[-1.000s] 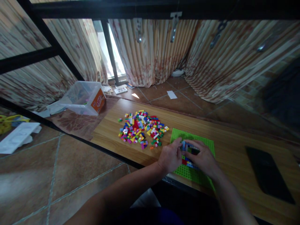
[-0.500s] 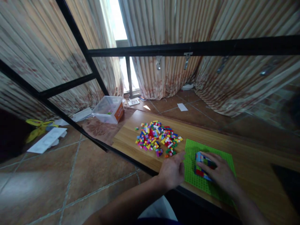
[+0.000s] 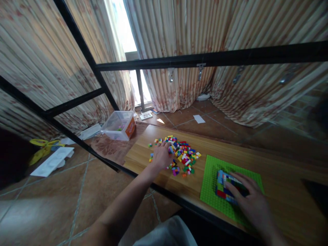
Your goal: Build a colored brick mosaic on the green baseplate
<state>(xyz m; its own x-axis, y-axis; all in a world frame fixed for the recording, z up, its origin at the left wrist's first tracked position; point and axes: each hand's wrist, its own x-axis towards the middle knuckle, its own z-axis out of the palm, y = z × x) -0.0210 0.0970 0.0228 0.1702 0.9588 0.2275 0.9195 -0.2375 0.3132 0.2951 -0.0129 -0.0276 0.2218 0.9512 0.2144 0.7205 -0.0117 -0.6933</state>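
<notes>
A pile of small colourful toy bricks is spread over the wooden tabletop. My left hand reaches over the pile's left side, fingers extended down among the bricks; whether a brick is between the fingertips is hidden. To the right lies a green studded baseplate. On it sits a low, multicoloured brick build with blue, red, white and green parts. My right hand grips this build from the right, thumb on the near side and fingers over the far side, covering part of it.
The wooden table has a dark flat object at its right. A clear plastic bin with an orange label stands on the floor beyond the left end. Black metal bars cross in front of long curtains.
My left hand has moved from beside the baseplate leftward onto the brick pile. My right hand stays at the brick build. The whole view has shifted slightly.
</notes>
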